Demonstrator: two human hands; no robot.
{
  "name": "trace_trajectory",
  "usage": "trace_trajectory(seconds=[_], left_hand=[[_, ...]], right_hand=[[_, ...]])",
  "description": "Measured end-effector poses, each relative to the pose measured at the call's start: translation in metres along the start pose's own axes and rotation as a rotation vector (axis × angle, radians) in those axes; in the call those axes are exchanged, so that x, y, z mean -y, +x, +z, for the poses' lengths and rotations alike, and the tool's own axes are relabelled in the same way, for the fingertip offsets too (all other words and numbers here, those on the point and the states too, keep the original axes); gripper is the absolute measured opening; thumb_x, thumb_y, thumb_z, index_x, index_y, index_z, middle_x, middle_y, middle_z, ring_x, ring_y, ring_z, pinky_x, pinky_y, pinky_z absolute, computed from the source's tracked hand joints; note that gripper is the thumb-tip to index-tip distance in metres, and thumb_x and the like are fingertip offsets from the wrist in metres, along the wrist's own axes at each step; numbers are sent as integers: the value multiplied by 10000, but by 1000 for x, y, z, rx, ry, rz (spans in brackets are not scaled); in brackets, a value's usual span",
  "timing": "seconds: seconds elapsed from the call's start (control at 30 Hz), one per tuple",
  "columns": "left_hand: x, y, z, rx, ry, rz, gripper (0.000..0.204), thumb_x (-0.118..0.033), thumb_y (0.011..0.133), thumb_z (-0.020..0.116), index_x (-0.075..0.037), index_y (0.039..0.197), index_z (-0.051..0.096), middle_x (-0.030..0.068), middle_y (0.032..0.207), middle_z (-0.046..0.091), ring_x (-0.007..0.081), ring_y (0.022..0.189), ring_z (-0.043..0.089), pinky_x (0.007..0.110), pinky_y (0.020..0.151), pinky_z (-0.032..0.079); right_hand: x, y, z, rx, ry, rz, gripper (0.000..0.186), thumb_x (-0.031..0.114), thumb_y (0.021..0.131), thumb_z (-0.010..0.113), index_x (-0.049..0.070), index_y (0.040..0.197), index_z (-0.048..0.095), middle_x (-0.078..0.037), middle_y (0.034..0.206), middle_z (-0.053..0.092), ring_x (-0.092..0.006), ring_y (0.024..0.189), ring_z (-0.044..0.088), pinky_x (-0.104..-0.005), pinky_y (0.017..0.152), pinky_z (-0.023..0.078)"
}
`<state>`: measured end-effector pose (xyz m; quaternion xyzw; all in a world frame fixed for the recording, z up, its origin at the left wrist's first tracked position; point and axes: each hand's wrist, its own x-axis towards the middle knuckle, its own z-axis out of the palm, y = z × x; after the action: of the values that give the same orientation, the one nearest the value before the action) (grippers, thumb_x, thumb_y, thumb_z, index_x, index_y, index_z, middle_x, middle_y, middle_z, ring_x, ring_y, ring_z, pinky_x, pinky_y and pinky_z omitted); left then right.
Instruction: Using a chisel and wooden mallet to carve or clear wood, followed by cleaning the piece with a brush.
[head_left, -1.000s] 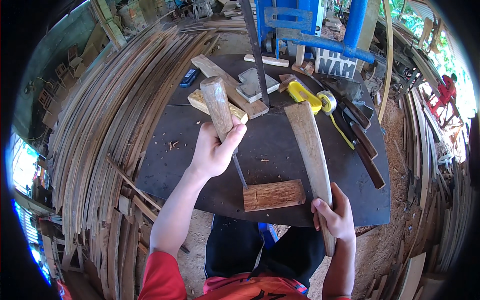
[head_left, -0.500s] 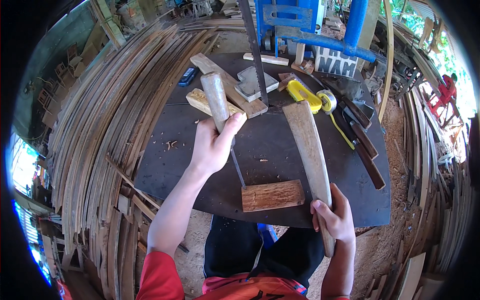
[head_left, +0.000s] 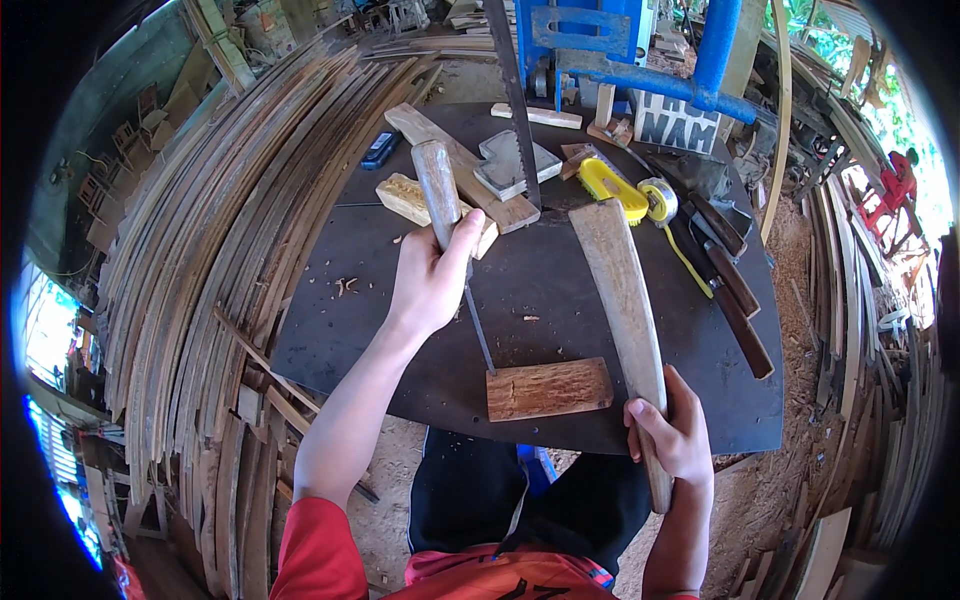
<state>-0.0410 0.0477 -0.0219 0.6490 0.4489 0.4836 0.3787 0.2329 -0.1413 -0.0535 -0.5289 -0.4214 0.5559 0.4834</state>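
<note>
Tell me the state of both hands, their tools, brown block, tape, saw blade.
Brown rectangular wooden block: lying flat.
Wooden-handled steel chisel: tip at the block's corner.
Left hand: closed around chisel.
Pale tapered wooden club: held at narrow end.
Right hand: closed around club.
White-and-yellow round tape measure: strip extended.
Grey toothed saw blade: upright.

The table (head_left: 560,270) has a dark, flat top. Near edge: one rectangular brown wood block (head_left: 550,388). Left: wood shavings (head_left: 345,287). Far left: a blue case-like object (head_left: 380,150) and a plank (head_left: 468,172). Right: a yellow brush (head_left: 612,190), a tape measure (head_left: 658,200) and wooden-handled tools (head_left: 741,325), apparently overlapping; their exact number is unclear.
</note>
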Motion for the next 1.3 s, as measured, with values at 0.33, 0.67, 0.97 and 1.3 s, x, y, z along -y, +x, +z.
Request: trace_trajectory(seconds=[0.33,0.67,0.97,1.3], left_hand=[[-7,-1,4,-52,-58,56,468,-354,1049,598,-65,685,550,-73,612,434,31,591,375,276,537,281],[-10,-4,4,12,62,81,422,-349,1067,554,-52,767,564,-47,700,486,44,652,394,261,595,308],[-2,0,4,-47,80,121,480,-363,1036,620,-38,688,561,-52,586,466,31,568,412,281,512,310],[-6,-1,4,-62,99,151,503,-366,1031,628,-37,659,554,-48,552,464,34,542,424,287,492,311]], right_hand=[[-1,0,-1,10,-7,12,443,207,957,716,-90,1226,525,-82,760,608,-129,512,599,-261,471,455],[0,0,0,4,-6,-4,427,212,956,719,-81,1204,534,-79,756,610,-127,512,596,-265,474,457],[-1,0,0,-6,-6,-5,395,196,954,716,-77,1181,542,-70,757,607,-124,518,590,-264,472,453],[0,0,1,-12,1,-4,377,180,953,708,-79,1172,543,-70,750,606,-121,510,586,-265,460,445]])
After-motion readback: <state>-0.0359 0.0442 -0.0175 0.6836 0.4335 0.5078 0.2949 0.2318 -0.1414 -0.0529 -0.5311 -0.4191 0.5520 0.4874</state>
